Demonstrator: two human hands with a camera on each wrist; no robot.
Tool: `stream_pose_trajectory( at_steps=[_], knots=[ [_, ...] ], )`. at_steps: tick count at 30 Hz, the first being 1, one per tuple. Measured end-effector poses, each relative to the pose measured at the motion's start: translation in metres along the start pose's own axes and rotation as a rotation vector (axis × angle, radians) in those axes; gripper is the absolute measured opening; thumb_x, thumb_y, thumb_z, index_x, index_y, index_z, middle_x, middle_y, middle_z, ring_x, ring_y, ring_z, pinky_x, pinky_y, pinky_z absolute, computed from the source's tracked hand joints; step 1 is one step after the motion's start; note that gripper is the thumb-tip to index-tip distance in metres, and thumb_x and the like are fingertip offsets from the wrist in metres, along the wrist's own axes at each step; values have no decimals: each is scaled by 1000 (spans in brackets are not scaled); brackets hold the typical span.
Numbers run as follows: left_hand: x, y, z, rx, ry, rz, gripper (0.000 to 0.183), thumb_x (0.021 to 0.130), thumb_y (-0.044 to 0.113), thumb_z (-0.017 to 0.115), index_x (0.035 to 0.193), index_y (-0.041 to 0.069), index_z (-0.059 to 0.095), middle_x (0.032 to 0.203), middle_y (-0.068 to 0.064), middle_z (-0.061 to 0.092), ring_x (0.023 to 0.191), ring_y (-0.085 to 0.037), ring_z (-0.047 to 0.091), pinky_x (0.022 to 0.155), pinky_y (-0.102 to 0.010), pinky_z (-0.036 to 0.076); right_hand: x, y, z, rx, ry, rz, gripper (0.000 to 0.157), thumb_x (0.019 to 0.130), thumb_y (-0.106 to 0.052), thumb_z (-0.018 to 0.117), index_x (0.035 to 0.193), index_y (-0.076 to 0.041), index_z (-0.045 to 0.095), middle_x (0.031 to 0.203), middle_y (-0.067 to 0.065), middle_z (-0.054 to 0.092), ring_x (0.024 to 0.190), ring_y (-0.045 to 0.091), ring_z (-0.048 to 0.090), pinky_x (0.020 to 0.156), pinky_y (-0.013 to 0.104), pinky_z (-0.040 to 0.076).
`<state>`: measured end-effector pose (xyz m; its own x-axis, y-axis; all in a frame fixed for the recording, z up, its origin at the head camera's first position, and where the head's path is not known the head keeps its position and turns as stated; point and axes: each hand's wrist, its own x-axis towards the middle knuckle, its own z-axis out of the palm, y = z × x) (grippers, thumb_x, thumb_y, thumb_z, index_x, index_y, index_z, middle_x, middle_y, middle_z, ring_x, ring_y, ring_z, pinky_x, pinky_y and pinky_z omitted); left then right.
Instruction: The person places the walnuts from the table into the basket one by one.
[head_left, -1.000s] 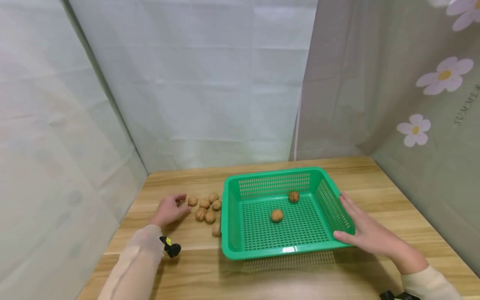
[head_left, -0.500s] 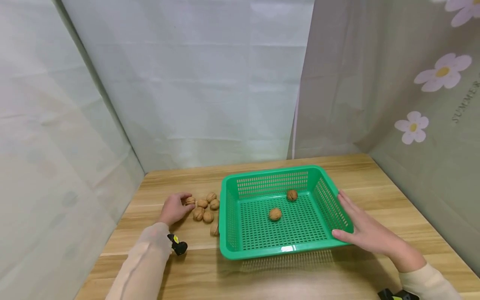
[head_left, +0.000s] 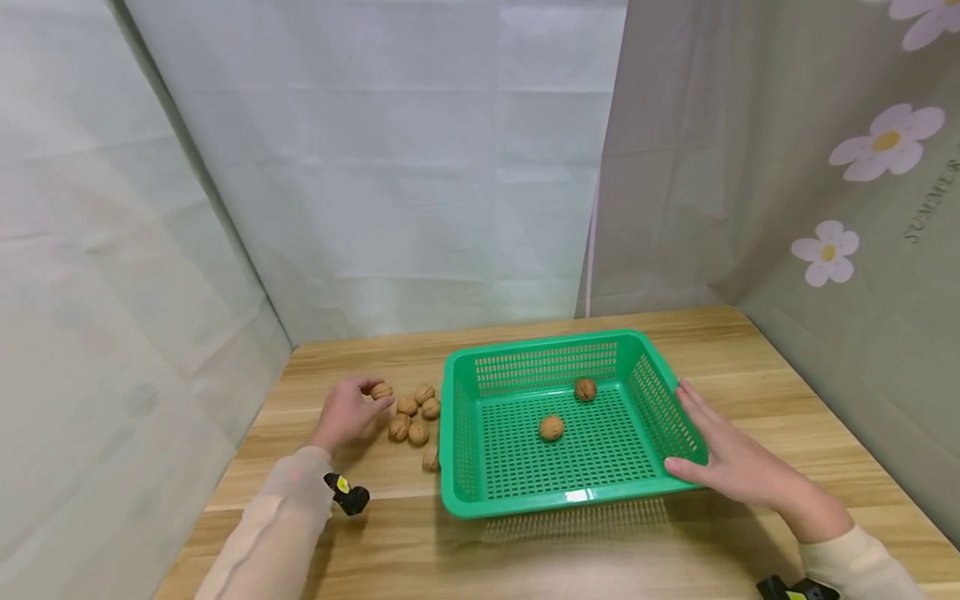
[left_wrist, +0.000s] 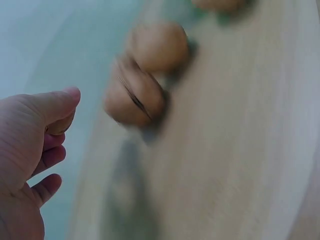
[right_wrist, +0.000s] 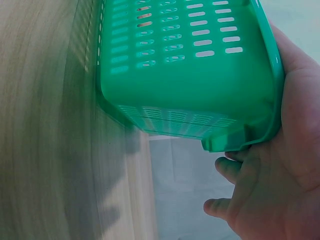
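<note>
My left hand [head_left: 347, 410] pinches a walnut [head_left: 382, 391] between thumb and fingers, at the left end of a loose group. In the left wrist view, the thumb and fingers mostly hide this walnut [left_wrist: 61, 125]. Several other walnuts [head_left: 417, 433] lie between that hand and a green plastic basket [head_left: 570, 498]. Inside the basket are two walnuts, one near the middle [head_left: 551, 428] and one farther back [head_left: 586, 389]. At the basket's right side, my right hand [head_left: 738, 457] rests on the rim, fingers extended along it and thumb over the near corner.
A wood-grain table [head_left: 390, 542] carries everything. Pale cloth [head_left: 420, 167] hangs behind the table and on both sides, with printed flowers [head_left: 827, 252] at the right. One walnut [head_left: 431, 458] lies right against the basket's left side.
My left hand has moved right to the leftmost walnut, taken hold of it and shifted it slightly toward the back. The right hand stays at the basket's rim.
</note>
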<state>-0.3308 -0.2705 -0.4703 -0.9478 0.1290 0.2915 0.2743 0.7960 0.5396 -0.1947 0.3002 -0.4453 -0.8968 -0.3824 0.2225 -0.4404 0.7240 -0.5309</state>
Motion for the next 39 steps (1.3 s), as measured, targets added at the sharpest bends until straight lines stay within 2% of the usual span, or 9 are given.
stream_pose_trajectory(
  at_steps=[5,8,11,17,22,25,29,35,39],
  knots=[
    [5,44,-13,28,30,104,40,85,32,75,114,5,69,100,-8,66,92,-26,62,77,-44,49,0,0,0,-5,1,-1,102,86,-36,72,155,-7,4,161,8,-4,138,51,15,98,71,26],
    [9,73,-16,16,10,172,37,85,31,75,112,7,70,103,-6,68,96,-25,62,79,-45,50,0,0,0,1,0,-1,101,86,-36,72,155,-7,4,160,9,-4,139,50,15,98,71,25],
    [12,101,-15,-42,-44,227,30,86,28,74,110,10,71,104,-3,68,100,-22,62,84,-45,50,0,-1,0,7,-3,0,101,86,-36,72,155,-7,4,160,9,-4,139,50,14,99,71,25],
    [23,152,-4,-149,-169,277,30,87,26,73,113,12,70,103,2,67,95,-16,60,81,-39,50,-1,-2,-1,10,-10,9,101,87,-37,72,155,-8,3,160,8,-5,138,51,15,97,72,25],
    [36,185,16,-177,-251,330,38,87,25,74,120,7,67,102,2,66,95,-13,59,82,-36,50,-1,-2,-1,21,-13,9,100,87,-36,71,155,-8,3,161,8,-4,139,50,14,98,72,25],
    [45,199,31,-171,-285,354,36,87,23,74,118,6,67,100,2,66,93,-12,59,80,-34,50,-1,-1,-1,29,-12,8,100,87,-35,71,155,-8,4,161,8,-4,140,48,12,99,71,24],
    [54,212,52,-154,-326,341,34,88,24,73,118,9,68,98,4,65,91,-10,59,80,-31,50,-1,0,0,24,-8,6,100,87,-34,72,155,-7,4,160,9,-3,140,49,13,99,71,24],
    [62,218,87,-151,-415,315,38,88,24,72,123,11,66,101,5,66,90,-9,59,76,-27,50,-1,1,0,22,-6,2,100,86,-33,72,155,-6,5,160,9,-3,139,50,13,98,71,25],
    [64,221,104,-132,-484,301,40,88,23,72,126,11,64,103,6,67,87,-6,59,74,-24,49,-1,2,-1,21,-6,0,100,87,-33,72,155,-6,5,161,9,-3,140,49,13,99,71,25]
  ],
)
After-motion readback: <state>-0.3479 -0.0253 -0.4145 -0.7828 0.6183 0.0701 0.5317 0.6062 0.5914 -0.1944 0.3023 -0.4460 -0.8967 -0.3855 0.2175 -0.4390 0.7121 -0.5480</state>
